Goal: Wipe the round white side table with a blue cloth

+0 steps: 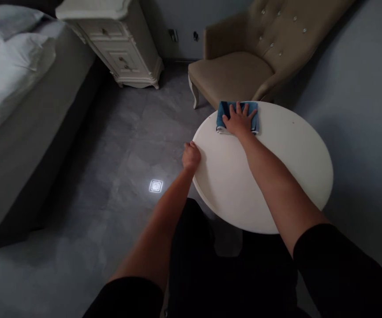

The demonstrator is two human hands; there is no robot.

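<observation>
A white round table (pixel 297 176) stands before me. On its far left part lies a folded blue towel (pixel 222 110) with white edges and a dark band. My right hand (pixel 240 119) rests flat on top of the towel, fingers spread and pointing away from me. My left hand (pixel 191 156) is closed around the table's left rim; its fingertips curl at the edge and are partly hidden.
A tan armchair (pixel 230 77) with a buttoned back stands just behind the table. Farther left are a white bedside cabinet (pixel 138 48) and a bed (pixel 42 101). A bright square pattern (pixel 155 186) shows on the grey floor (pixel 121 145). A wall (pixel 369 119) runs along the right.
</observation>
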